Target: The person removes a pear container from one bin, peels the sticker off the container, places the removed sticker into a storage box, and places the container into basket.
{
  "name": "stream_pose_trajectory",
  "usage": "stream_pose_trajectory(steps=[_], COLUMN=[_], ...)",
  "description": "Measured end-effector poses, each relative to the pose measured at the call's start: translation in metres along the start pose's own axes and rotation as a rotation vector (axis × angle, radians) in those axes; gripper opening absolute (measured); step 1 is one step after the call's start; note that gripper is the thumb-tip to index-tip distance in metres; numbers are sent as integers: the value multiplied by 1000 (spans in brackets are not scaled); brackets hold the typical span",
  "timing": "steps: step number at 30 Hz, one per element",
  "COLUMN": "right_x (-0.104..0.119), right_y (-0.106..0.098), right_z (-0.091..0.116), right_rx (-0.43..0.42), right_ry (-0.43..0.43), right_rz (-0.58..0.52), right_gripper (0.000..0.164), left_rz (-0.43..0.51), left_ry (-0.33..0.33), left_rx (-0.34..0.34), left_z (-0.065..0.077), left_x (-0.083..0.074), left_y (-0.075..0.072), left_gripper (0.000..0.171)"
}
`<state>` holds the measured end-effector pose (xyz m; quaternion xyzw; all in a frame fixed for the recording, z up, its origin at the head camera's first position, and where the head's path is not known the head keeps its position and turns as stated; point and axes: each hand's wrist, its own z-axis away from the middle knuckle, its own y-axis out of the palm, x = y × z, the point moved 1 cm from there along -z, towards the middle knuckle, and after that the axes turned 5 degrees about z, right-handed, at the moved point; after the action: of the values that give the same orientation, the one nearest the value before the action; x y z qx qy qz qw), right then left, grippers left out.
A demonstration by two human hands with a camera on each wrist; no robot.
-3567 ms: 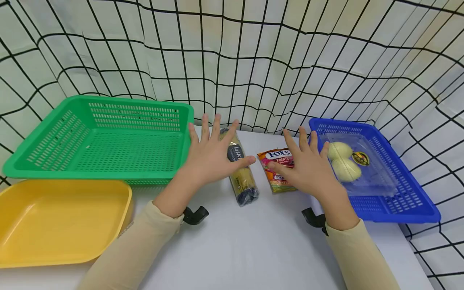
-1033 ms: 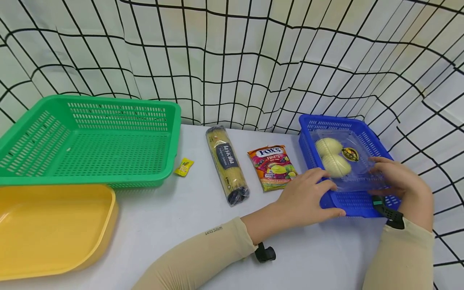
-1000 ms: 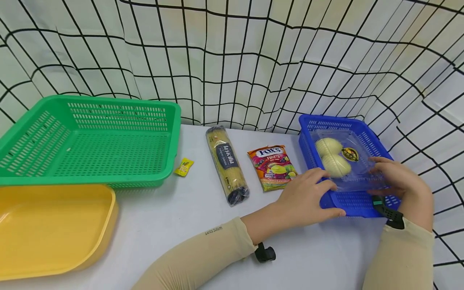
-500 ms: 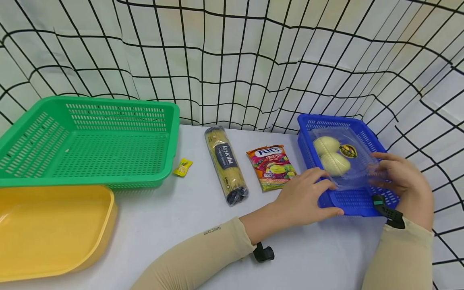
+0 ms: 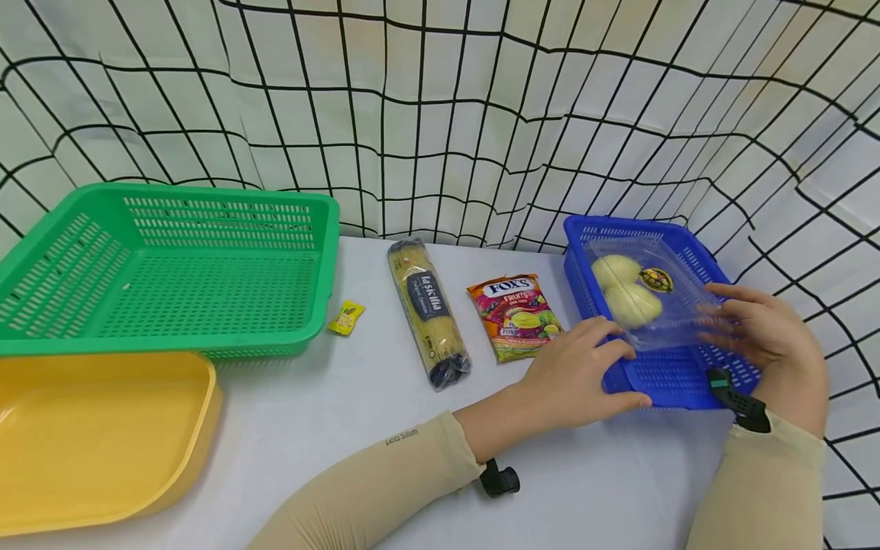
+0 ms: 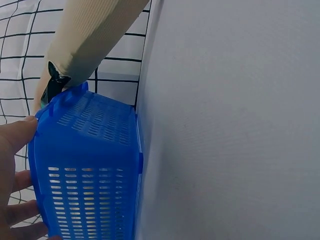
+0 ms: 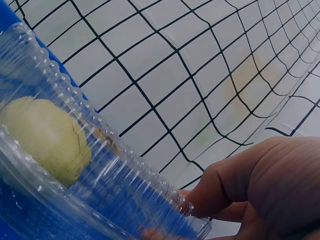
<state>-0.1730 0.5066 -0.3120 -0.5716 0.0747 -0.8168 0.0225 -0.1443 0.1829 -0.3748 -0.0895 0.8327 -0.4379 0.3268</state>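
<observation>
At the right of the head view, a clear plastic container point(image 5: 681, 313) with two pale green round fruits point(image 5: 632, 305) and a dark oval sticker sits tilted in the blue basket point(image 5: 670, 378), its right end raised. My right hand point(image 5: 766, 325) grips that end. In the right wrist view, the thumb and fingers of this hand point(image 7: 280, 185) pinch the ridged end of the container point(image 7: 150, 185); one fruit point(image 7: 50, 140) shows through the plastic. My left hand point(image 5: 567, 374) holds the basket's near left corner. In the left wrist view its thumb and fingers lie along the basket rim point(image 6: 37, 150).
Left of the basket lie a FOX'S candy bag point(image 5: 516, 317), a spaghetti pack point(image 5: 428, 313) and a small yellow wrapped candy point(image 5: 347, 317). A green basket point(image 5: 165, 344) and a yellow tub point(image 5: 206, 397) stand at left. Black wire mesh point(image 5: 419, 99) walls the back and right sides.
Both hands have moved from spread above the table to the blue basket. Over the last second, the right end of the container has risen in my right hand; the left hand stays put.
</observation>
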Motion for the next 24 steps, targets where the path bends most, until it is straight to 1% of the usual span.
stream_pose_trajectory(steps=[6, 11, 16, 20, 24], right_x=[2, 3, 5, 9, 15], right_y=[2, 2, 0, 0, 1], right_z=[1, 3, 7, 13, 20], right_rx=[-19, -60, -80, -95, -121], right_ry=[-14, -27, -63, -107, -142], right_rz=[-54, -65, -81, -108, -74], right_gripper=[41, 38, 40, 42, 40], left_rz=[6, 5, 15, 51, 108], left_ry=[4, 3, 4, 2, -18], left_rx=[-13, -11, -3, 11, 15], left_z=[0, 1, 1, 1, 0], left_x=[0, 0, 1, 3, 7], left_y=[0, 0, 1, 0, -5], left_gripper=[60, 60, 61, 62, 64])
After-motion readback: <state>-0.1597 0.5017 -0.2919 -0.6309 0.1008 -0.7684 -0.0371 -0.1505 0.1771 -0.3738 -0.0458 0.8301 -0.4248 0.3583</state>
